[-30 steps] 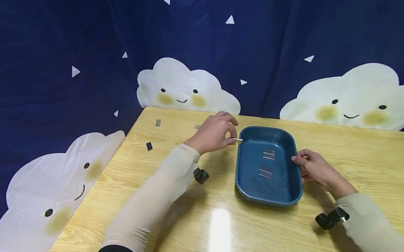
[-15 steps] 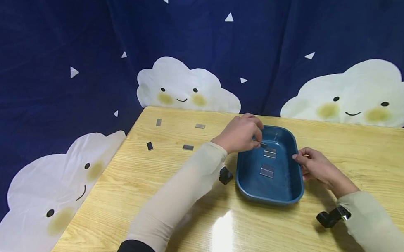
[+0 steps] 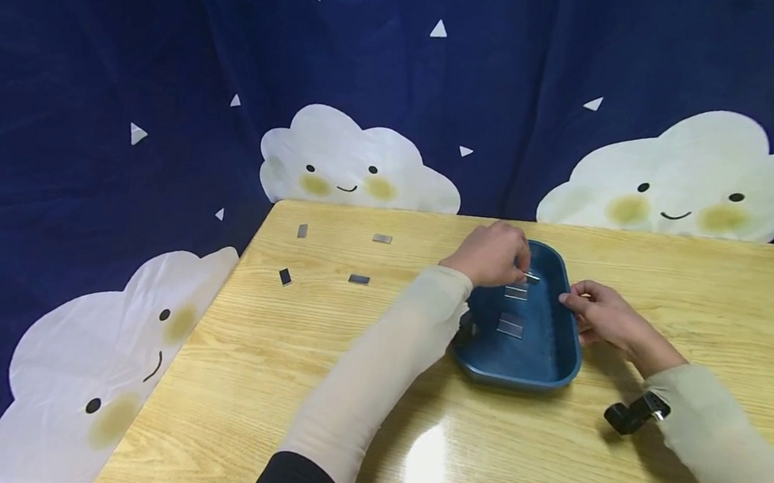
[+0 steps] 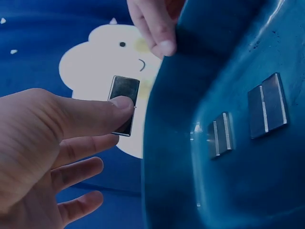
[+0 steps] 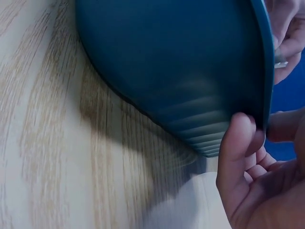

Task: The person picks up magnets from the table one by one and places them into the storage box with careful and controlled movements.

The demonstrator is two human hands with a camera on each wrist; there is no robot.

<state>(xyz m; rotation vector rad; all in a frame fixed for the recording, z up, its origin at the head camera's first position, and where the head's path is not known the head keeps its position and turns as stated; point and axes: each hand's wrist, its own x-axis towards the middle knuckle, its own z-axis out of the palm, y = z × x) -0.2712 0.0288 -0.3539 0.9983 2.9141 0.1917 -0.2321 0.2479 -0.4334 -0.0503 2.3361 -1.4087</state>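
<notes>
My left hand (image 3: 491, 253) is over the far part of a blue plastic basin (image 3: 513, 382). Its thumb and forefinger pinch a small shiny rectangular metal plate (image 4: 125, 87); the other fingers are spread behind. On the basin floor lie two groups of similar plates, a nearer one (image 3: 510, 325) and a farther one (image 3: 516, 291), each showing bright edge lines. At the basin's right side, my right hand (image 3: 604, 318) grips the rim between thumb and fingers, as the right wrist view shows (image 5: 267, 167).
Left of the basin, several more small plates lie spread on the wooden table (image 3: 234, 383): a dark one (image 3: 286, 277), a grey one (image 3: 359, 279) and two paler ones farther back. A dark blue curtain (image 3: 380, 49) with white clouds hangs behind the table.
My left hand has moved right with the metal plate, from outside the basin's left rim to over its inside. My right hand has stayed on the rim.
</notes>
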